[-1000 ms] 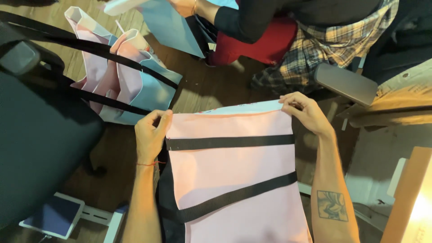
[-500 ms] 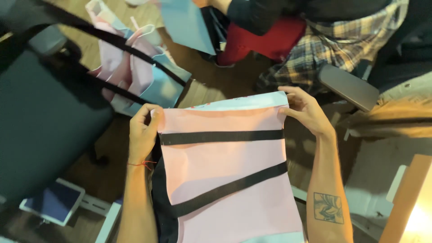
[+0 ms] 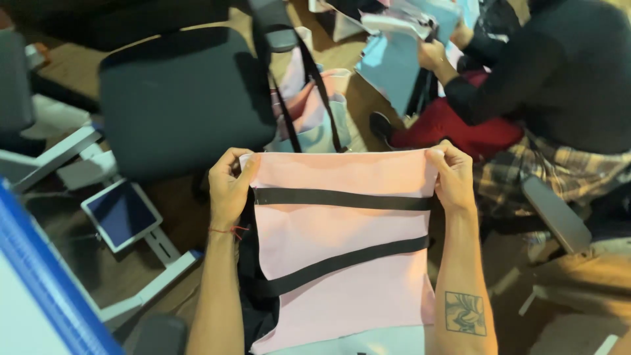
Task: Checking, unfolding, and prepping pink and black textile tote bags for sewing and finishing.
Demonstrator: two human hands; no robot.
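Between both hands, held taut: pink cloth bag (image 3: 342, 256) with black straps, lifted slightly since a second ago. Left hand (image 3: 230, 187) and right hand (image 3: 452, 176) pinch its top corners (another person sorts nearby).

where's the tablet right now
The tablet lies low on the left of the head view, below the dark chair and left of the left hand.

Bag (image 3: 342, 243) btwn hands; chair (image 3: 187, 98) behind, tablet (image 3: 121, 213) left.
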